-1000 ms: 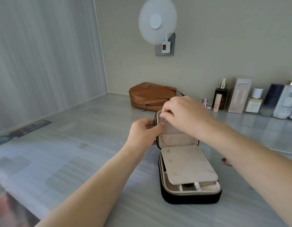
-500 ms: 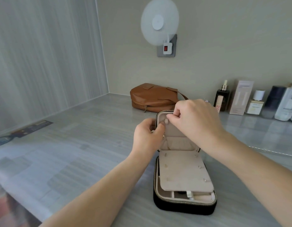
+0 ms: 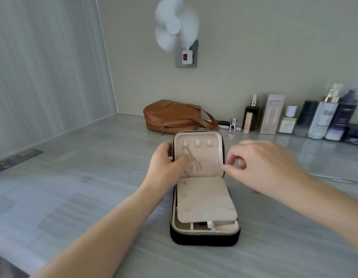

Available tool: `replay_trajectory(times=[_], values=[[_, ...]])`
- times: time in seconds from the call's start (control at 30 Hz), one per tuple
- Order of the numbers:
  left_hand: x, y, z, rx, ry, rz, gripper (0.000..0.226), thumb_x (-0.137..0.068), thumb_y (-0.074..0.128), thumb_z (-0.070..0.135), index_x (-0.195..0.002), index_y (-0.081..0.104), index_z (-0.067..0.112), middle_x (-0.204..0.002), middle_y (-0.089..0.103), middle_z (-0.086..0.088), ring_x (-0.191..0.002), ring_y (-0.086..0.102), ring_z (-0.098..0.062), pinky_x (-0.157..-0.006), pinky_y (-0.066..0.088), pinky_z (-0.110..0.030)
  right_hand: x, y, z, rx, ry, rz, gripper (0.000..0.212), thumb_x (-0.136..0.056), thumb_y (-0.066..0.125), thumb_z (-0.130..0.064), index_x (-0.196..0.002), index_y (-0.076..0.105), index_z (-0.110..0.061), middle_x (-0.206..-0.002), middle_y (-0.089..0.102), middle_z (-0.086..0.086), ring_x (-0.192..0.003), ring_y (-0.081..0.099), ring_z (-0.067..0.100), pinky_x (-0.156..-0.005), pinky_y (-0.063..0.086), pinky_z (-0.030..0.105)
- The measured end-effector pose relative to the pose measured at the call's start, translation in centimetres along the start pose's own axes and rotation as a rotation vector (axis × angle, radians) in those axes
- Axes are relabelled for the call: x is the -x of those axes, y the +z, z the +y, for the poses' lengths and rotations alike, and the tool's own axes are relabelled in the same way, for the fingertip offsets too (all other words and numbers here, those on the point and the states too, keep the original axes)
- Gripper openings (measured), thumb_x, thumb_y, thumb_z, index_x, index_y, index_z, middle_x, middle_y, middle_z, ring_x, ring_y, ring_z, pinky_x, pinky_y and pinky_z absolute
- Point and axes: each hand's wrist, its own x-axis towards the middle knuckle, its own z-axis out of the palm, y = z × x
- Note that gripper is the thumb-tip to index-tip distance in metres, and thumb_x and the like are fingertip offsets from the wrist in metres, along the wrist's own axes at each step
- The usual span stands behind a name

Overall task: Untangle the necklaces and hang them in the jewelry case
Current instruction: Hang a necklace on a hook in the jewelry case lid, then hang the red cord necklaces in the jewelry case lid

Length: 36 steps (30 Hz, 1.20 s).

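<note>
A black zipped jewelry case [image 3: 204, 236] lies open near the middle of a grey desk [image 3: 73, 187], its lid standing upright and facing the viewer. The left hand [image 3: 166, 163] holds the lid's left edge: the grip is closed, fingers curled behind the lid and the thumb pressed on the pink lining. The thumb rests on thin gold necklace chains [image 3: 194, 162], which hang from the leftmost of three hanging tabs [image 3: 197, 143] along the top of the lid. The thumb covers part of the chains, and they are too fine to count.

The right hand [image 3: 260, 163] hovers just beside the lid's right edge, blurred. Its grip is loose, thumb and forefinger curled toward each other with a gap, and nothing shows between them.

One pink flap [image 3: 204, 197] lies over the case's lower half. Along the desk's far edge sit one brown bag [image 3: 174, 117] and a row of cosmetic bottles [image 3: 318, 119]. One white fan [image 3: 176, 27] is on the wall.
</note>
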Motion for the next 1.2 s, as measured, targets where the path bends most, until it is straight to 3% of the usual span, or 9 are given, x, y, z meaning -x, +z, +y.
replay_trajectory(times=[0.1,0.23,0.33,0.47,0.6,0.73,0.93,1.03,1.2], values=[[0.0,0.1,-0.2,-0.152,0.042,0.031,0.047,-0.084,0.062,0.015,-0.127,0.044,0.016,-0.109,0.057,0.009,-0.091,0.057,-0.005,-0.062,0.047,-0.009,3.1,-2.1,3.7,0.016,0.106,-0.118,0.016,-0.079,0.061,-0.049,-0.075,0.058,-0.033,-0.065,0.051,-0.016,-0.067,0.046,0.000,-0.057,0.038,0.024],[0.5,0.0,0.5,-0.344,0.191,0.103,0.070,-0.081,0.065,0.019,-0.141,0.029,0.021,-0.141,0.032,-0.001,-0.128,0.037,-0.017,-0.101,0.036,-0.031,7.5,-4.5,9.7,-0.032,0.288,-0.308,0.018,-0.073,0.071,-0.043,-0.061,0.060,-0.037,-0.059,0.060,-0.020,-0.060,0.052,-0.004,-0.057,0.043,0.021],[1.6,0.2,2.3,-0.586,0.339,0.131,0.068,-0.077,0.065,0.030,-0.137,0.036,0.022,-0.145,0.027,-0.004,-0.134,0.024,-0.024,-0.109,0.021,-0.040,10.2,-5.7,13.0,-0.138,0.341,-0.391,0.020,-0.071,0.075,-0.035,-0.058,0.062,-0.038,-0.066,0.061,-0.034,-0.065,0.056,-0.009,-0.058,0.042,0.014],[4.2,3.3,5.6,-0.748,0.424,-0.034,0.055,-0.075,0.067,0.038,-0.126,0.049,0.028,-0.144,0.029,0.004,-0.133,0.023,-0.022,-0.109,0.017,-0.044,13.1,-6.1,14.9,-0.351,0.403,-0.487,0.010,-0.068,0.080,-0.026,-0.070,0.070,-0.028,-0.075,0.072,-0.003,-0.064,0.059,0.004,-0.072,0.050,0.033],[6.9,7.9,7.5,-0.733,0.481,-0.399,0.060,-0.051,0.040,0.067,-0.106,0.047,0.045,-0.123,0.030,0.019,-0.131,0.026,-0.013,-0.110,0.022,-0.041,13.9,-5.3,15.1,-0.301,0.407,-0.437,0.022,-0.066,0.080,-0.033,-0.077,0.061,-0.032,-0.079,0.062,-0.010,-0.062,0.052,0.001,-0.068,0.046,0.024],[7.6,13.5,6.4,-0.866,0.495,-0.665,0.042,-0.079,0.059,0.049,-0.118,0.049,0.039,-0.132,0.036,0.014,-0.131,0.027,-0.011,-0.109,0.022,-0.035,13.8,-4.5,14.8,-0.162,0.356,-0.375,0.022,-0.074,0.071,-0.042,-0.082,0.050,-0.040,-0.087,0.048,-0.018,-0.074,0.044,-0.005,-0.068,0.036,0.019],[7.4,19.0,5.2,-0.955,0.467,-0.951,0.046,-0.087,0.052,0.044,-0.130,0.044,0.026,-0.134,0.041,0.001,-0.129,0.031,-0.019,-0.107,0.029,-0.038,13.7,-3.9,14.1,-0.115,0.294,-0.423,0.014,-0.089,0.055,-0.035,-0.078,0.050,-0.029,-0.092,0.051,-0.008,-0.092,0.051,0.015,-0.082,0.042,0.030],[7.3,20.2,4.8,-0.878,0.479,-0.983,0.029,-0.087,0.053,0.039,-0.112,0.054,0.024,-0.121,0.047,-0.001,-0.119,0.039,-0.021,-0.101,0.035,-0.042,13.8,-4.1,14.1,-0.183,0.296,-0.433,0.018,-0.092,0.050,-0.031,-0.075,0.045,-0.032,-0.091,0.048,-0.011,-0.091,0.046,0.011,-0.078,0.036,0.025],[7.3,20.4,4.7,-0.605,0.382,-0.917,0.007,-0.089,0.056,0.026,-0.083,0.054,0.024,-0.101,0.062,-0.002,-0.096,0.057,-0.018,-0.087,0.047,-0.034,13.4,-4.7,14.4,-0.565,0.398,-0.330,0.022,-0.094,0.049,-0.017,-0.072,0.052,-0.022,-0.075,0.065,-0.003,-0.075,0.062,0.015,-0.074,0.048,0.031]])
